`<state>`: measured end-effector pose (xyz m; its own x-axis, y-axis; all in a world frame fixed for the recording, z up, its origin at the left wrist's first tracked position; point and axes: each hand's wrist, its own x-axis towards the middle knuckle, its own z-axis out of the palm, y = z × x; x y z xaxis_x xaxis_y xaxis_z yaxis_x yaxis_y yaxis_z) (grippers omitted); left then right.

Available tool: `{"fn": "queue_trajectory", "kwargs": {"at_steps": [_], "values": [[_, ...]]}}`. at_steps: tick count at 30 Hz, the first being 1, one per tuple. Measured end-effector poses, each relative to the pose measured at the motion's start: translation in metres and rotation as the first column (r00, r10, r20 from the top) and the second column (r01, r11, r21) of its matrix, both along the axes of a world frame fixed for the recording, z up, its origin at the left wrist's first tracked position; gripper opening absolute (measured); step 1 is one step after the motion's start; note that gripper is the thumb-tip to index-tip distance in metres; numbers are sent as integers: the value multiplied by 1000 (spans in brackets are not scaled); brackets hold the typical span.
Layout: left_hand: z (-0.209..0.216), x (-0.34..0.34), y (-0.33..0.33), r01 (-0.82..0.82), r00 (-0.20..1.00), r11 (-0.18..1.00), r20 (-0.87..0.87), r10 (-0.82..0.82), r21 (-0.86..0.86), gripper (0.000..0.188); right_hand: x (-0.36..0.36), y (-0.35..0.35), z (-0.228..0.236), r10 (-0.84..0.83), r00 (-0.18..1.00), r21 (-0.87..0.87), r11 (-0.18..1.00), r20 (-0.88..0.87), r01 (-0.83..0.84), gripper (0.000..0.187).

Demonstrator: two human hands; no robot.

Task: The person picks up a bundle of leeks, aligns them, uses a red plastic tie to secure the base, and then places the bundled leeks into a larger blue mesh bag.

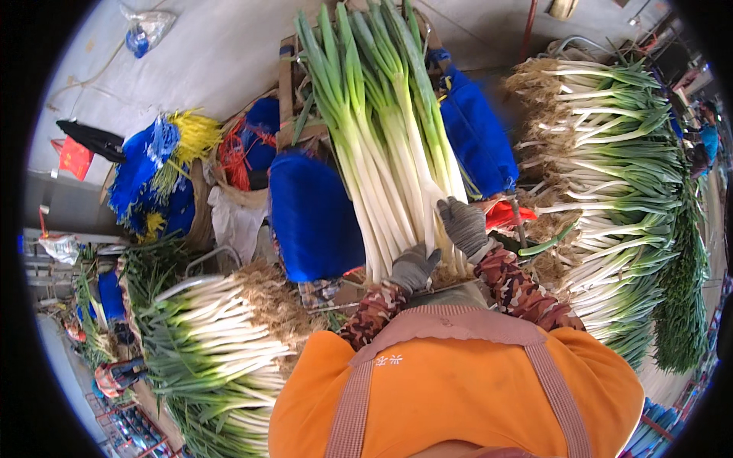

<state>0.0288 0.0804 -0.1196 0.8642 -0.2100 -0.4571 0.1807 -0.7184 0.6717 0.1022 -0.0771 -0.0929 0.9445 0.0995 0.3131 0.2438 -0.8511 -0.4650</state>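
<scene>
A thick bundle of long green onions [382, 164] lies lengthwise before me, leaves at the far end and white stalks toward my body. My left hand [413, 269], in a grey glove, rests on the lower stalks, its thumb apart from its fingers. Slightly farther out, my right hand [464, 227], also gloved, lies over the bundle's right side with its fingers stretched along the stalks. The near ends of the stalks are partly hidden by my hands. Blue padding flanks the bundle, one blue pad [314, 217] left and another blue pad [477, 130] right.
Heaped green onions with roots stand at my right [611, 183] and another heap at my lower left [229, 328]. A metal rail [200, 281] edges the left heap. Blue and yellow strips [164, 164] hang at the left. Other people [706, 141] are at the far right and lower left.
</scene>
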Motion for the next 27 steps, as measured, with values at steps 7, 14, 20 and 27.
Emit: {"fn": "queue_trajectory", "kwargs": {"at_steps": [7,14,20,27], "values": [[34,-24,17,-226,966,871,-219,140,-436,43,122,-27,68,33,974,942,262,-224,208,28],[-11,-24,25,-206,978,895,-56,201,-395,47,257,0,102,35,941,912,-237,-338,336,23],[-4,-13,34,-269,962,848,-171,213,-457,46,338,-10,155,-131,980,985,-106,-149,135,18],[8,-7,30,-299,952,832,-207,226,-467,44,377,-52,178,-263,965,944,316,-10,95,14]]}}
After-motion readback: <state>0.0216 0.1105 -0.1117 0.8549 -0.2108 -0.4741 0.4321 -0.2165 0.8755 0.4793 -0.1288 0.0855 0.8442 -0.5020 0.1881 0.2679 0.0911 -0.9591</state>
